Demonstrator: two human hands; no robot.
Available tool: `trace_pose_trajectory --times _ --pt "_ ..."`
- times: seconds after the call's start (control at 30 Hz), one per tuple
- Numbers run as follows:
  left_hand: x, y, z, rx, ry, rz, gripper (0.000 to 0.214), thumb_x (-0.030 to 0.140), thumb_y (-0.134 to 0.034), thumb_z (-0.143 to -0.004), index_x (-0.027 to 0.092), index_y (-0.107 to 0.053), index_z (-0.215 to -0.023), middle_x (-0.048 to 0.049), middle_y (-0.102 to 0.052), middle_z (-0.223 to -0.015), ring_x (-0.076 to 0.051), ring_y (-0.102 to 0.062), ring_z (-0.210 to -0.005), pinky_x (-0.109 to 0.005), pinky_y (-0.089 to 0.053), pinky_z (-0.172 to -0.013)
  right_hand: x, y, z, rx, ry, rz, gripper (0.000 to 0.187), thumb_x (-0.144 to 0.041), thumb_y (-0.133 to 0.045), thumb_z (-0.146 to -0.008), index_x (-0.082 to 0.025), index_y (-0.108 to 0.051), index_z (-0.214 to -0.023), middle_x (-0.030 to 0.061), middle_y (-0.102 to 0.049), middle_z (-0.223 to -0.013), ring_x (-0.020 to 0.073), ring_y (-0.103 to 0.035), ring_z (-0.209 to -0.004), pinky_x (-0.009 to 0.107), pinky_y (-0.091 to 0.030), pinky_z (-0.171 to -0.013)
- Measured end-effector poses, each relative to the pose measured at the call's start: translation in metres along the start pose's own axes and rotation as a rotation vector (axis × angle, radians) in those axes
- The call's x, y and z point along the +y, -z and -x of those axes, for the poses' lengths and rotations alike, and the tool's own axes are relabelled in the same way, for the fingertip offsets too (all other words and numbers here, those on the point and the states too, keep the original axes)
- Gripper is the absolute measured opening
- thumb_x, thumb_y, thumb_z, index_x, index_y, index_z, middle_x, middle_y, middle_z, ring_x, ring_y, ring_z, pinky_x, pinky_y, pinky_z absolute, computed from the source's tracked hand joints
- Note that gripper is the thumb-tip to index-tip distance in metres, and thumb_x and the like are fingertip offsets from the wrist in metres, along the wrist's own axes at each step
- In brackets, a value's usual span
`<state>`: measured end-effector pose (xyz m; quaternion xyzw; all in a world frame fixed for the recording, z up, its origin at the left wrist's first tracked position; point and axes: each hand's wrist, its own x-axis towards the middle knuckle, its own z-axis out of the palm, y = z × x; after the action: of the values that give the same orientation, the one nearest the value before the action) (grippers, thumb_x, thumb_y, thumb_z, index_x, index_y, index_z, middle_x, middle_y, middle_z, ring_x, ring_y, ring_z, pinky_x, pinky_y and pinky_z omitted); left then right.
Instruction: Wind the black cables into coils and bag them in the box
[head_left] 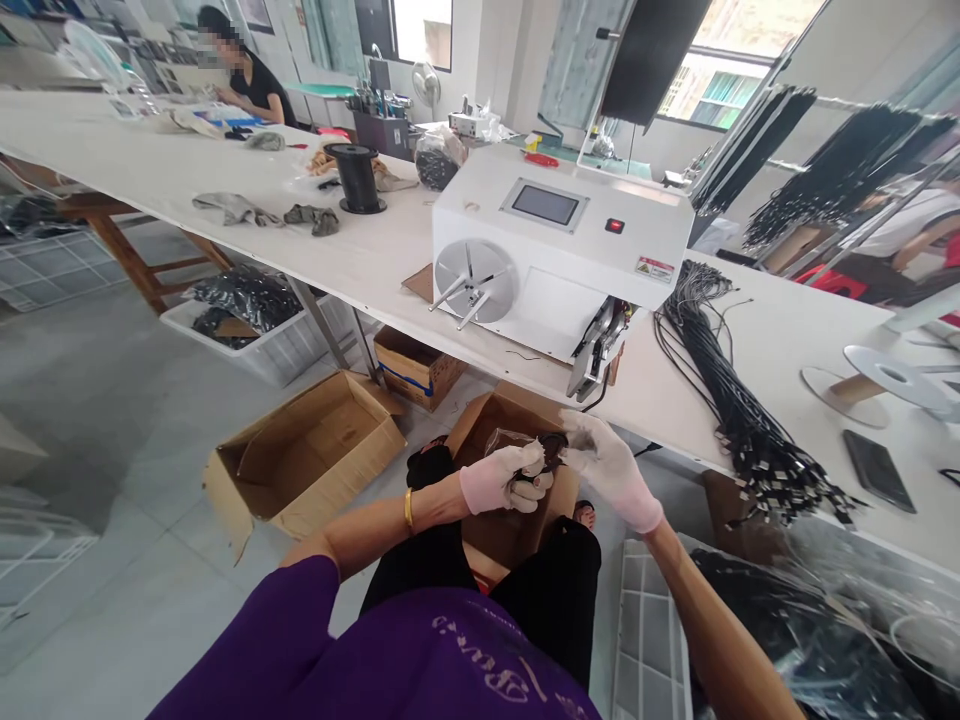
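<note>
Cable coil [553, 449] is over the open box [514, 545], 6 o'clock of the white machine [559, 250]. Left hand [511, 478] pinches it from 8, likely steadying it; right hand [602, 462] at 3, fingers bent, can't tell if pinching.

Gloved fingers [531, 491] holding black coil [553, 448], white machine [555, 255]

A black spool [355, 180] stands upright on the white tabletop [112, 150]. Grey rags [311, 219] lie just left of it, a fan [426, 88] stands behind and right of it, a person [264, 88] sits back to its left, and far to its right lies a dark phone [879, 470].
</note>
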<state>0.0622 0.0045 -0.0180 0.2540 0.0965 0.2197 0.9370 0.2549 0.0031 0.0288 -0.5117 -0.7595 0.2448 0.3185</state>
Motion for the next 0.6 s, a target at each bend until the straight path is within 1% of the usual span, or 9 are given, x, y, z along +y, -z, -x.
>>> trace_pose_trajectory --times 0.07,0.13,0.2,0.23,0.3,0.37,0.43,0.5,0.6 --pt "0.011 -0.002 -0.003 -0.052 0.069 -0.004 0.042 0.047 -0.055 -0.085 0.017 -0.033 -0.065 0.0035 -0.033 -0.065 -0.002 -0.023 -0.044 -0.016 -0.013 -0.042 0.005 0.016 -0.004 -0.064 0.218 0.105 0.032 -0.026 -0.057 -0.083 -0.025 -0.063 -0.115 0.0083 -0.058 -0.118 0.0213 -0.058 -0.098 0.036 -0.049 -0.085" --pt "0.021 -0.004 -0.01 -0.099 0.133 -0.053 0.042 0.049 -0.055 -0.084 0.017 -0.034 -0.066 0.0043 -0.032 -0.064 -0.001 -0.022 -0.043 -0.016 -0.012 -0.041 0.008 0.03 -0.008 -0.157 0.401 0.283 0.025 -0.019 -0.05 -0.087 -0.027 -0.068 -0.103 0.0077 -0.058 -0.12 0.022 -0.056 -0.102 0.036 -0.048 -0.086" --pt "0.032 -0.004 -0.021 -0.099 0.173 -0.175 0.04 0.05 -0.057 -0.083 0.018 -0.038 -0.07 0.0052 -0.034 -0.061 -0.001 -0.021 -0.041 -0.016 -0.012 -0.039 0.009 0.039 -0.012 -0.229 0.469 0.434 0.032 -0.012 -0.043 -0.088 -0.027 -0.07 -0.097 0.0067 -0.062 -0.115 0.021 -0.058 -0.098 0.035 -0.049 -0.083" --pt "0.037 -0.003 -0.028 -0.068 0.171 -0.259 0.038 0.05 -0.058 -0.082 0.018 -0.04 -0.073 0.0053 -0.036 -0.06 -0.001 -0.021 -0.039 -0.016 -0.013 -0.038 0.009 0.042 -0.014 -0.25 0.472 0.479 0.034 -0.01 -0.041 -0.088 -0.026 -0.07 -0.096 0.0067 -0.063 -0.112 0.0206 -0.058 -0.095 0.035 -0.049 -0.082" --pt "0.046 -0.002 -0.043 0.067 0.113 -0.445 0.037 0.051 -0.061 -0.079 0.019 -0.043 -0.08 0.0052 -0.044 -0.059 -0.001 -0.023 -0.036 -0.015 -0.014 -0.037 0.012 0.045 -0.018 -0.25 0.436 0.5 0.031 -0.01 -0.042 -0.088 -0.024 -0.069 -0.097 0.0067 -0.065 -0.105 0.0203 -0.06 -0.091 0.035 -0.05 -0.082" --pt "0.055 -0.002 -0.057 0.238 -0.012 -0.617 0.037 0.048 -0.065 -0.077 0.02 -0.044 -0.088 0.006 -0.048 -0.058 -0.002 -0.026 -0.035 -0.015 -0.016 -0.037 0.019 0.046 -0.023 -0.206 0.364 0.439 0.027 -0.014 -0.044 -0.089 -0.024 -0.068 -0.097 0.0062 -0.065 -0.099 0.0198 -0.06 -0.089 0.034 -0.051 -0.081" --pt "0.062 -0.003 -0.067 0.34 -0.181 -0.727 0.036 0.045 -0.066 -0.076 0.02 -0.045 -0.09 0.007 -0.05 -0.056 -0.002 -0.03 -0.036 -0.015 -0.019 -0.038 0.027 0.046 -0.028 -0.128 0.281 0.325 0.023 -0.02 -0.047 -0.09 -0.024 -0.069 -0.096 0.0054 -0.065 -0.097 0.0193 -0.061 -0.089 0.034 -0.051 -0.081" --pt "0.07 -0.005 -0.075 0.33 -0.306 -0.77 0.033 0.042 -0.066 -0.075 0.018 -0.046 -0.087 0.0077 -0.048 -0.054 -0.003 -0.033 -0.038 -0.017 -0.021 -0.039 0.034 0.047 -0.034 -0.027 0.215 0.194 0.02 -0.025 -0.051 -0.088 -0.025 -0.07 -0.095 0.0051 -0.064 -0.096 0.0197 -0.061 -0.091 0.034 -0.051 -0.082" --pt "0.086 -0.006 -0.087 0.276 -0.389 -0.804 0.032 0.038 -0.07 -0.071 0.016 -0.049 -0.081 0.0081 -0.044 -0.053 -0.004 -0.038 -0.044 -0.019 -0.028 -0.045 0.042 0.052 -0.046 0.082 0.118 0.053 0.02 -0.028 -0.055 -0.084 -0.025 -0.071 -0.095 0.0045 -0.064 -0.097 0.0207 -0.06 -0.093 0.035 -0.049 -0.085"
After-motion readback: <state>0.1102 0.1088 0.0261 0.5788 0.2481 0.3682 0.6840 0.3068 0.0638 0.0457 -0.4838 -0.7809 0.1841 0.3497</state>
